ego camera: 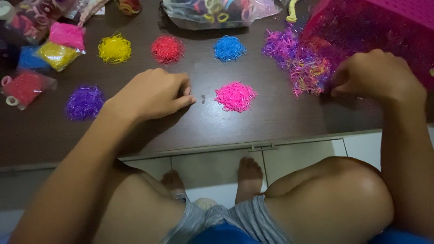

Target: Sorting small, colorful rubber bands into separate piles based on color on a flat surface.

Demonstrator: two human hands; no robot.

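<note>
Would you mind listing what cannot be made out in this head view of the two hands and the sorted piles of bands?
- Right hand: its fingertips are buried in the mixed pile, so any band pinched there is hidden.
- Left hand: curled fingers hide the palm, so whether it holds anything cannot be told.
- Pink basket: cut off by the top and right edges.
- Clear bag: cut off by the top edge.

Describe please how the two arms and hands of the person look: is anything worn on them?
Both arms are bare up to the picture's edge: no sleeves show. The left hand and the right hand carry no gloves, and no rings, watch or bracelet can be seen on the fingers or wrists. The nails look short and unpainted. No marks show on either arm.
</note>
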